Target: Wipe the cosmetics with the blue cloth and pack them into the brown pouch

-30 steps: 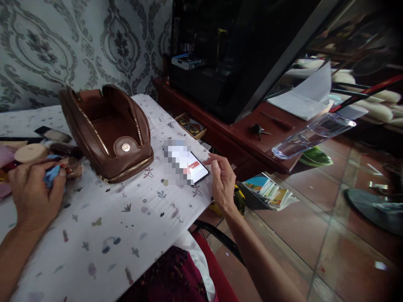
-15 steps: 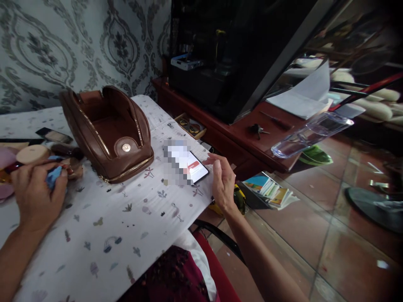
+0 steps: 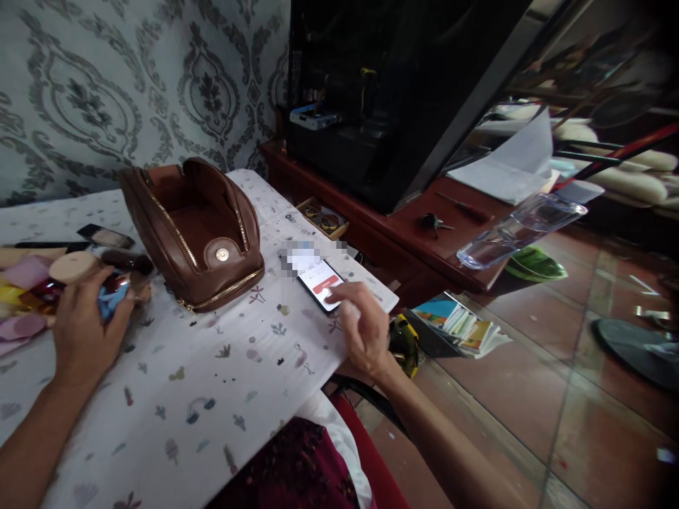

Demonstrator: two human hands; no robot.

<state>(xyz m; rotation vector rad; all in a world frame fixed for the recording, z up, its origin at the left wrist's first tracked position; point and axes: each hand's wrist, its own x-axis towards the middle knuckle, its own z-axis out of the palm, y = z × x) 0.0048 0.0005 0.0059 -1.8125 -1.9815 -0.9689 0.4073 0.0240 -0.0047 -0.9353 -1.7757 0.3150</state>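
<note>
On the printed white tablecloth stands an unzipped brown leather bag, its opening facing up. My left hand has its fingers round a small blue item beside a group of cosmetics at the left. A phone with a lit screen lies to the right of the bag. Over the phone's near end is my right hand, its index finger reaching to the screen and the other fingers curled. Whether the fingertip touches the glass is hard to tell.
A large black case stands on a red-brown wooden desk behind the table. Keys, papers and a clear plastic container are on the desk. Books show lower right, above the tiled floor.
My right hand has moved from beside the phone onto its near end, fingers now curled with the index pointing. The view has shifted slightly. My left hand still holds the blue item.
</note>
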